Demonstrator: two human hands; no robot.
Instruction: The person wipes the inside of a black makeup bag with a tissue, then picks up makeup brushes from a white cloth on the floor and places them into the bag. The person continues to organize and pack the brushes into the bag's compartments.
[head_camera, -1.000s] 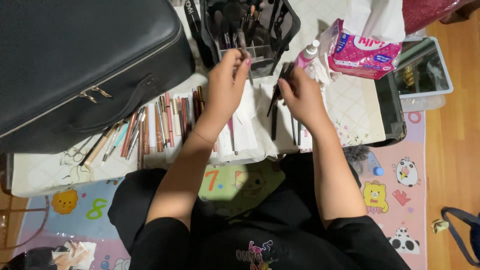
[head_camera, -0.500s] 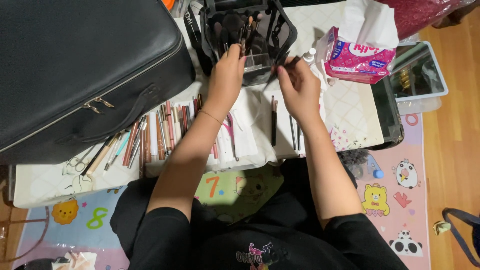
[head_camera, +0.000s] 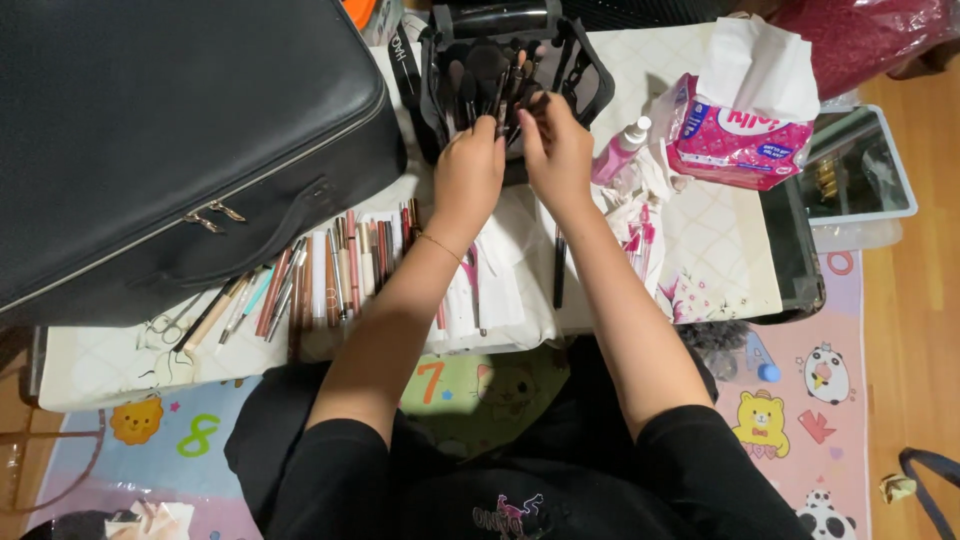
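Both hands reach into a black mesh brush holder (head_camera: 590, 75) at the table's far edge, which stands full of dark makeup brushes (head_camera: 478, 80). My left hand (head_camera: 468, 178) is curled with thumb and fingers pinched on a thin brush handle among the bunch. Right beside it, almost touching, my right hand (head_camera: 557, 150) pinches another dark brush (head_camera: 532, 100) at the holder's mouth. The fingertips are partly hidden among the brushes.
A large black zip case (head_camera: 180, 130) fills the left. Several pencils and lip liners (head_camera: 330, 270) lie in a row on white cloth, with a black pencil (head_camera: 559, 270) beside them. On the right are a spray bottle (head_camera: 622, 150), a pink tissue pack (head_camera: 740, 135) and a clear box (head_camera: 860, 175).
Both hands moved away from me, from above the white cloth up to the brush holder. The dark brush in my right hand went with it and now stands at the holder's mouth.
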